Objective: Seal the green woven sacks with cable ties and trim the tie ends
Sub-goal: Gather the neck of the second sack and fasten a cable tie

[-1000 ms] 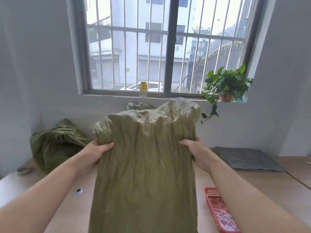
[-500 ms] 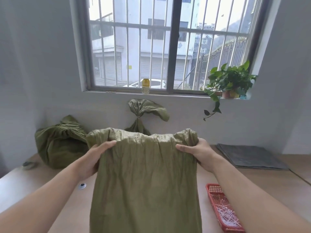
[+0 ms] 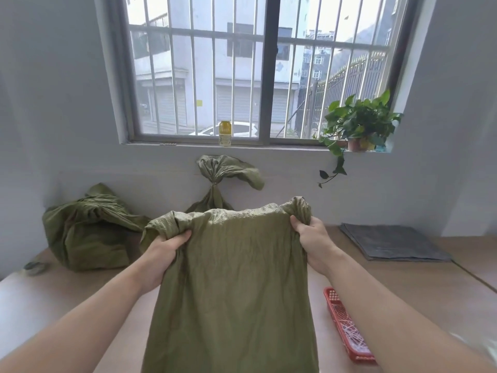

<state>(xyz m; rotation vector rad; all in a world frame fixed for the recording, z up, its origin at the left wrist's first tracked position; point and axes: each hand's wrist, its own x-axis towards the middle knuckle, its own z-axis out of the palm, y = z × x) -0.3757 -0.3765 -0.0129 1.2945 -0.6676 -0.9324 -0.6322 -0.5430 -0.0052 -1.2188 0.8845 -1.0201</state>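
Note:
I hold a green woven sack (image 3: 231, 286) upright in front of me, its top edge crumpled and folded over. My left hand (image 3: 164, 251) grips the top left corner with curled fingers. My right hand (image 3: 313, 240) grips the top right corner the same way. Behind it, against the wall, stands a second green sack (image 3: 217, 179) with its neck gathered and tied. A red basket (image 3: 347, 327) of white cable ties lies on the table at my lower right.
A third green sack (image 3: 88, 230) lies slumped at the back left of the wooden table (image 3: 403, 281). A small dark tool (image 3: 35, 267) lies near the left edge. Grey sheets (image 3: 392, 246) are stacked at the right. A bottle (image 3: 225, 133) and plant (image 3: 357, 127) stand on the sill.
The sack's top has dropped from in front of the window to chest height, uncovering the tied sack behind. Both hands have closed round the top corners and bunched the fabric.

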